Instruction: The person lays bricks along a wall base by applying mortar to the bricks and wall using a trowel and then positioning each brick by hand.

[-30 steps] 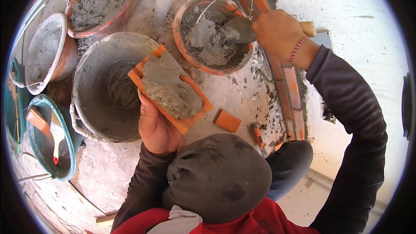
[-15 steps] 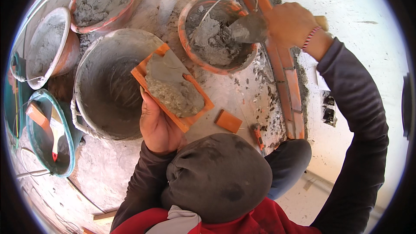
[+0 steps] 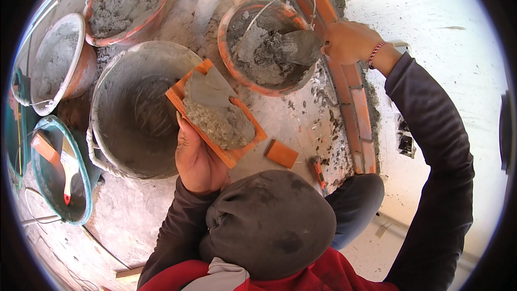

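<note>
Left hand [image 3: 200, 163] half open, cupped under brick [image 3: 232, 156]; thumb against brick's near long edge, other fingers hidden below, spread cannot be told. Brick tilted, carrying thick mortar layer [image 3: 218, 113]; held beside large grey bucket [image 3: 121, 124], partly over its right rim. Right hand [image 3: 353, 42] curled tight in fist round trowel [image 3: 301, 47], grip hidden by hand. Blade over orange-rimmed bucket [image 3: 258, 89], near mortar inside. Small brick piece [image 3: 281, 153] on floor, right of held brick, apart.
</note>
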The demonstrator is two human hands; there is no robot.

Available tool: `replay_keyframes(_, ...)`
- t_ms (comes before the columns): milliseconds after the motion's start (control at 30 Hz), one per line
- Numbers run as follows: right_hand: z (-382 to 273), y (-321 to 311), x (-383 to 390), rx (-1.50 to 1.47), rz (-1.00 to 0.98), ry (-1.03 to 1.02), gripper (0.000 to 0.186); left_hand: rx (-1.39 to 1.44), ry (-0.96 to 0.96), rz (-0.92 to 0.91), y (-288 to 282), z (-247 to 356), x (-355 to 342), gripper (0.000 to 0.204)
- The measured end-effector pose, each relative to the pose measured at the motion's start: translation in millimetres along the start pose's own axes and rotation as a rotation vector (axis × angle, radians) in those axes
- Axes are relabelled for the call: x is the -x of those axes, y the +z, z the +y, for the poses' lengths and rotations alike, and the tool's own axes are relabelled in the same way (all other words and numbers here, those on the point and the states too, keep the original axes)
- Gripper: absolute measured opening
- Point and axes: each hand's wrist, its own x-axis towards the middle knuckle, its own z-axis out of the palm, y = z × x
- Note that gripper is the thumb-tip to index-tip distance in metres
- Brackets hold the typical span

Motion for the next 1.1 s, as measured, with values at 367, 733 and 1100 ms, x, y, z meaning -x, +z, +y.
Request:
replay_keyframes(367,35.4,39.3,9.1,-0.725,-0.280,0.052,0.039,-0.122,0.016,-0.038,-4.1,-5.3,0.4,0.057)
replay_keyframes(733,21.1,41.0,11.6,-0.897,-0.309,0.066,0.035,-0.122,0.022,-0.049,-2.4,-4.8,0.9,0.056)
replay_keyframes(1100,49.8,91.9,48.8,-1.353,-0.344,0.046,0.033,-0.174,-0.010,-0.073,7.5,-1.4,-1.9,0.056)
